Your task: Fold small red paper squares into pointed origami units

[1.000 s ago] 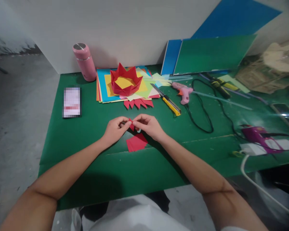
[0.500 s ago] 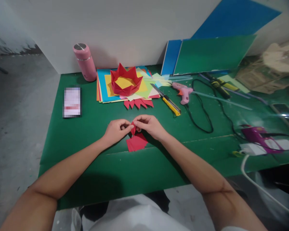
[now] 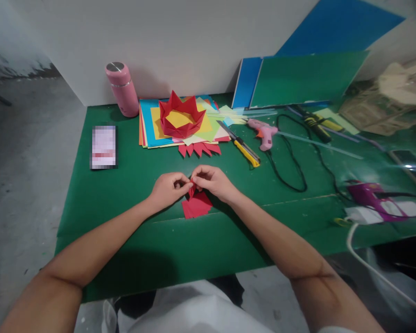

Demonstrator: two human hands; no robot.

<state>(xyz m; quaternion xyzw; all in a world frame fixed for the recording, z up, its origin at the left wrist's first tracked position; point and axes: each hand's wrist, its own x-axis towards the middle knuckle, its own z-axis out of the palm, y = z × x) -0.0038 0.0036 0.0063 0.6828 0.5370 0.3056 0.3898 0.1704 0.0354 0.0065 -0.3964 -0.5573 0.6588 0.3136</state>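
Note:
Between my fingertips is a small folded piece of red paper [image 3: 192, 190], partly hidden by the fingers. My left hand [image 3: 168, 188] pinches it from the left, and my right hand [image 3: 213, 181] pinches it from the right near its top. Just below it on the green table lies a small pile of red paper squares [image 3: 197, 206]. Beyond my hands, several pointed red folded pieces [image 3: 199, 149] lie in a row. Behind them a red paper ring with points [image 3: 182, 129] rests on a stack of coloured paper [image 3: 146, 129].
A pink flask [image 3: 125, 95] and a phone-like object with a blurred screen [image 3: 104, 148] stand at the left. To the right are a yellow utility knife [image 3: 246, 152], a pink glue gun [image 3: 265, 134] with a looping black cord, and a purple box [image 3: 370, 199].
Both hands stay in nearly the same place. My fingers have shifted slightly on the folded red paper, and less of its top shows now.

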